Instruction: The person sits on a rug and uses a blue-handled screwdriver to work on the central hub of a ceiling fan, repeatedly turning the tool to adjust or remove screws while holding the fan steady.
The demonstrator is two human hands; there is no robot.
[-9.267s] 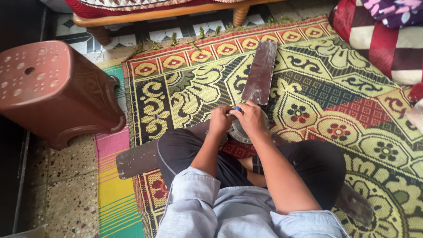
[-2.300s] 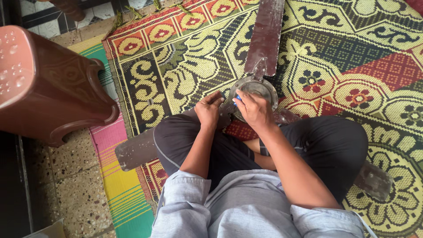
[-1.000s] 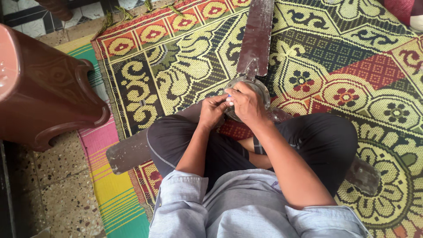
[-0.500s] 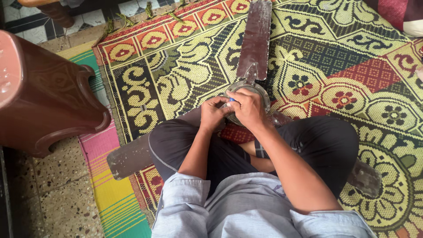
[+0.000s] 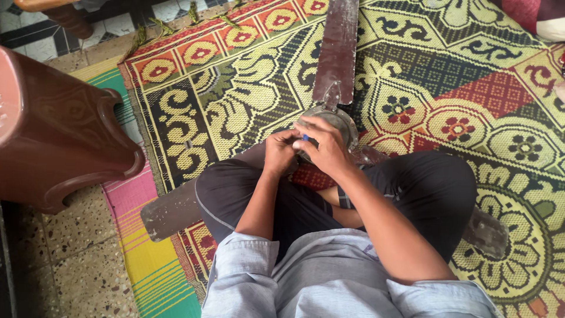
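Note:
I sit cross-legged on a patterned mat with a ceiling fan lying in front of my legs. Its round grey motor hub is mostly covered by my hands. One brown blade points away from me, another sticks out to the left under my knee, and a third shows at the right. My left hand rests on the hub's near left side. My right hand sits over the hub, pinching a small blue-tipped tool whose shaft is hidden.
A brown plastic stool lies at the left on the speckled floor. A striped pink, yellow and green mat runs under the patterned one. A wooden furniture leg stands at the top left; a red cushion edge at top right.
My hands stay on the hub, the fingers shifting slightly around the small tool. The camera has drifted a little, so the stool sits further left in view.

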